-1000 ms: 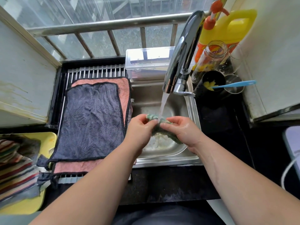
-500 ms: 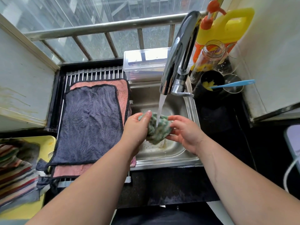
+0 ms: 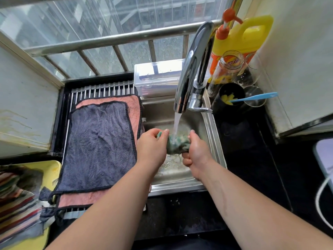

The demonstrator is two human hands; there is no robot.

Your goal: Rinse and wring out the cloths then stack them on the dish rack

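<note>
Under the tap [image 3: 192, 69], over the sink [image 3: 215, 141]: both your grips are on the green cloth [image 3: 177, 144]. Left grip [image 3: 151, 148] pinches its left end, thumb and fingertips curled round it. Right grip [image 3: 196, 153] is wrapped round the right end, fingers curled underneath. The cloth is bunched into a short roll between the two grips. The water stream [image 3: 177, 121] hits it mid-roll, just left of the right grip's thumb.

Left of the left grip is the dish rack [image 3: 102, 89]. A pink cloth [image 3: 134, 105] lies flat on it, with a dark grey cloth [image 3: 100, 147] flat on top. Pink shows along the far, right and near edges.

Further left and nearer you, a striped cloth [image 3: 16, 204] lies on a yellow tray [image 3: 53, 167].

Beyond the grips, a clear plastic box [image 3: 156, 76] sits at the back edge of the sink.

Right of the right grip and further back, on the dark surface [image 3: 243, 141]:
- yellow bottle [image 3: 239, 37] with an orange pump
- glass jar [image 3: 227, 69]
- black cup [image 3: 232, 91] with a blue handle [image 3: 255, 97] sticking out to the right
</note>
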